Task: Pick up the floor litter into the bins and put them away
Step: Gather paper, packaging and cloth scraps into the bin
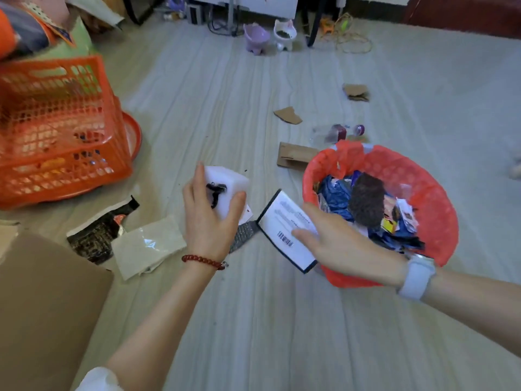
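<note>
My left hand (210, 213) grips a white foam block (229, 183) with a black mark on its side, held above the floor. My right hand (335, 241) holds a flat white card with a dark border and a barcode (284, 227), thumb on top, just left of the red bin (439, 210). The bin has a red liner and holds several wrappers and scraps. On the floor lie a clear plastic bag (146, 246), a black patterned packet (98, 232), cardboard scraps (287, 114) (355, 92), a folded cardboard piece (294, 158) and a crushed clear bottle (338, 132).
An orange mesh basket (56, 131) stands at the left on a red basin. A large cardboard sheet (42, 300) fills the lower left. Two pet bowls (256, 38) (284, 31), cables and furniture legs line the far wall. A metallic wrapper (244, 235) lies under my hands.
</note>
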